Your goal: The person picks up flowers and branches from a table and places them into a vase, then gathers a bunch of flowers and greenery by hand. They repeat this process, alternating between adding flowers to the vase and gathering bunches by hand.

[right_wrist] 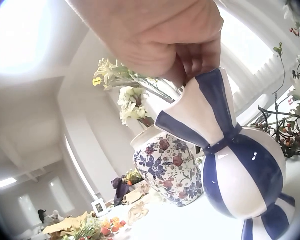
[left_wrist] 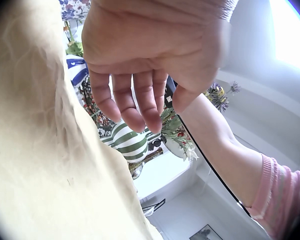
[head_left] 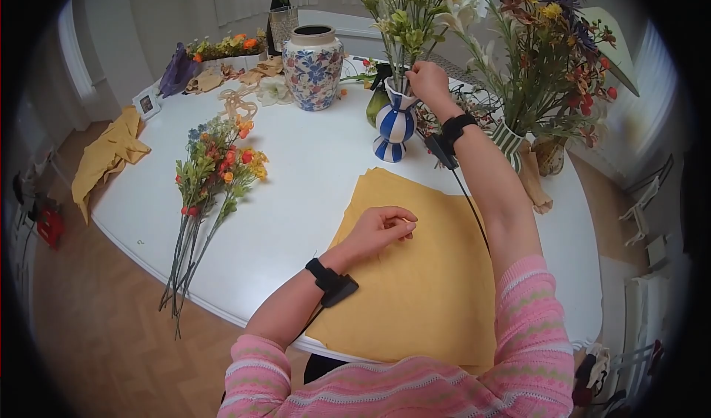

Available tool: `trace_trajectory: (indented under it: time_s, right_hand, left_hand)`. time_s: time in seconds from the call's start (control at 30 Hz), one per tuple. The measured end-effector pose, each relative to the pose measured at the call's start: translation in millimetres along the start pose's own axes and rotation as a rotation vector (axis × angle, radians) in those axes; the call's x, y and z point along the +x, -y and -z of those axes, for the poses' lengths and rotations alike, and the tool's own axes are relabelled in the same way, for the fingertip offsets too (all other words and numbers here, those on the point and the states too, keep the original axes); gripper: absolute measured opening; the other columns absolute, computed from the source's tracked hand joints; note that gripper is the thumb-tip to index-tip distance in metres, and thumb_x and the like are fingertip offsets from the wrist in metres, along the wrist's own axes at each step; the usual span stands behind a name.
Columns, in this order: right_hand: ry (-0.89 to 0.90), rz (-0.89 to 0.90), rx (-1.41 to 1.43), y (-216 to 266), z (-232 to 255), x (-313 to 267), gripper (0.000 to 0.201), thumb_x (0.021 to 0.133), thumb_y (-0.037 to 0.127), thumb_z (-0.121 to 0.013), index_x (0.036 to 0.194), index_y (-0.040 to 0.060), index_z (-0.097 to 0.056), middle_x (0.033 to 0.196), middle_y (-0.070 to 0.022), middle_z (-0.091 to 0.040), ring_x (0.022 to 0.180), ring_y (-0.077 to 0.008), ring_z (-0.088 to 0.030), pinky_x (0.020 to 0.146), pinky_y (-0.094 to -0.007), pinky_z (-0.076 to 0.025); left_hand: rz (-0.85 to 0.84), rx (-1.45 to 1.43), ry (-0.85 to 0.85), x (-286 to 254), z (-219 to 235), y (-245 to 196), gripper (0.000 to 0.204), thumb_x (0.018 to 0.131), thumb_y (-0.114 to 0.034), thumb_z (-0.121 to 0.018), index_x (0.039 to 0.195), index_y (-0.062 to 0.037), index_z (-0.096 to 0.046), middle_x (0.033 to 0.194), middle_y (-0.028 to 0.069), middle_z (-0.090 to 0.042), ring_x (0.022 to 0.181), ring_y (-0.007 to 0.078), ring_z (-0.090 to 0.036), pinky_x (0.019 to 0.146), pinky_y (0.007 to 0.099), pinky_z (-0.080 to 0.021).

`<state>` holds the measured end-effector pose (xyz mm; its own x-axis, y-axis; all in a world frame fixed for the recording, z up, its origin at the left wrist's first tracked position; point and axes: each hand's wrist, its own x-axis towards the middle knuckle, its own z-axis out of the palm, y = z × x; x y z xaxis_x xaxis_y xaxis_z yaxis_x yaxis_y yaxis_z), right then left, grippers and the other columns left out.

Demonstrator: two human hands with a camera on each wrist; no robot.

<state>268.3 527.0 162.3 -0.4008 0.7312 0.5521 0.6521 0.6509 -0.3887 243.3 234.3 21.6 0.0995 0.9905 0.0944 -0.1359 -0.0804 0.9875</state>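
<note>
A blue-and-white striped vase (head_left: 396, 125) stands on the table with several flower stems rising from its flared mouth. Over that mouth my right hand (head_left: 429, 85) grips the flower stems (head_left: 399, 74), its curled fingers right at the rim. The right wrist view shows the same striped vase (right_wrist: 245, 170) just below the hand (right_wrist: 160, 40); the fingertips are partly hidden behind the rim. My left hand (head_left: 381, 229) hovers over a yellow paper sheet (head_left: 415, 285), fingers loosely bent. From the left wrist, that hand (left_wrist: 145, 55) holds nothing.
A floral-patterned vase (head_left: 314, 70) stands behind, left of the striped one. Loose artificial flowers (head_left: 215, 166) lie at the left, stems over the table edge. Tall bouquets fill a green-striped vase (head_left: 509, 140) at right. Crumpled yellow paper (head_left: 111, 151) hangs off the far left edge.
</note>
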Motion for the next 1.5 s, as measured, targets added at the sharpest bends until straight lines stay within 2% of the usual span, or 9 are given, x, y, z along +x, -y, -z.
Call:
trace_trajectory:
  time_s: [0.2,0.3,0.37,0.5,0.57,0.7,0.87,1.4,1.5]
  right_hand:
    - [-0.075,0.067,0.086,-0.9,12.5,-21.8,0.028,0.081,0.028,-0.069,0.091,0.0017,-0.07,0.087,-0.0191,-0.069,0.085,-0.0372,-0.066,0.077,-0.0432,-0.052]
    - [-0.199,0.085,0.171,1.0,23.8,-49.5,0.033,0.08,0.026,-0.07,0.1,0.0,-0.069,0.09,-0.0184,-0.07,0.083,-0.033,-0.067,0.075,-0.0411,-0.052]
    - [-0.291,0.137,0.346,-1.8,28.1,-73.4,0.037,0.08,0.022,-0.071,0.108,-0.0014,-0.066,0.091,-0.0142,-0.07,0.079,-0.0236,-0.068,0.073,-0.0359,-0.053]
    - [-0.131,0.09,0.66,-10.6,28.0,-140.0,0.034,0.084,0.017,-0.07,0.113,-0.0006,-0.064,0.095,-0.0087,-0.07,0.08,-0.0148,-0.065,0.073,-0.0298,-0.052]
    - [0.067,-0.18,1.011,-4.1,32.9,-184.2,0.033,0.088,0.015,-0.067,0.117,-0.0007,-0.062,0.1,-0.0056,-0.068,0.085,-0.0115,-0.062,0.075,-0.0267,-0.051]
    - [0.256,-0.428,1.094,-10.1,22.8,-254.8,0.033,0.092,0.013,-0.063,0.121,-0.0013,-0.058,0.103,-0.0063,-0.066,0.09,-0.0128,-0.062,0.078,-0.0267,-0.051]
    - [0.437,-0.686,1.373,-37.7,-11.6,-292.0,0.03,0.094,0.009,-0.059,0.121,-0.0032,-0.055,0.099,-0.0094,-0.066,0.082,-0.0152,-0.064,0.073,-0.028,-0.055]
    - [0.466,-0.628,1.328,-34.3,-9.4,-300.0,0.018,0.094,0.006,-0.057,0.109,-0.0043,-0.061,0.09,-0.0089,-0.065,0.074,-0.0136,-0.062,0.066,-0.0261,-0.054]
    - [0.457,-0.626,1.329,-33.5,-8.8,-300.8,0.018,0.094,0.006,-0.057,0.108,-0.0041,-0.062,0.089,-0.0086,-0.065,0.072,-0.0137,-0.062,0.065,-0.0254,-0.054]
  left_hand:
    - [0.014,-0.006,0.005,0.5,-0.9,0.3,0.027,0.094,-0.018,-0.063,0.111,0.003,-0.062,0.089,0.0052,-0.067,0.083,0.0114,-0.065,0.078,0.0253,-0.051]
    - [0.002,0.01,-0.001,0.5,-1.4,1.5,0.026,0.094,-0.017,-0.063,0.111,0.003,-0.062,0.089,0.0051,-0.067,0.082,0.0116,-0.065,0.078,0.0252,-0.051]
    - [0.003,0.026,-0.008,0.1,-1.8,1.8,0.025,0.094,-0.016,-0.063,0.111,0.0029,-0.062,0.088,0.0045,-0.067,0.082,0.0117,-0.065,0.077,0.0253,-0.051]
    - [-0.008,-0.009,-0.013,0.8,0.3,6.1,0.025,0.094,-0.016,-0.062,0.11,0.0026,-0.062,0.088,0.0042,-0.067,0.082,0.0115,-0.065,0.076,0.0251,-0.051]
    - [-0.037,-0.001,-0.001,0.2,0.0,5.2,0.025,0.094,-0.016,-0.062,0.11,0.0024,-0.063,0.087,0.0043,-0.067,0.081,0.0111,-0.065,0.074,0.0246,-0.051]
    - [-0.079,-0.007,-0.078,1.4,-1.6,6.1,0.025,0.091,-0.018,-0.065,0.103,0.0037,-0.066,0.082,0.0061,-0.068,0.074,0.0105,-0.065,0.067,0.0236,-0.051]
    - [-0.114,-0.011,-0.075,4.6,7.5,8.1,0.023,0.093,-0.016,-0.063,0.107,0.0018,-0.066,0.086,0.0046,-0.068,0.078,0.0088,-0.063,0.071,0.0234,-0.05]
    - [-0.145,0.211,-0.493,-11.1,78.6,-26.8,0.025,0.09,-0.016,-0.062,0.111,-0.0028,-0.066,0.089,0.0054,-0.07,0.077,0.009,-0.063,0.068,0.0233,-0.048]
    - [-0.168,0.329,-0.758,-18.9,122.2,-32.1,0.029,0.087,-0.017,-0.066,0.113,-0.0036,-0.066,0.095,0.0064,-0.07,0.083,0.0102,-0.063,0.071,0.0251,-0.048]
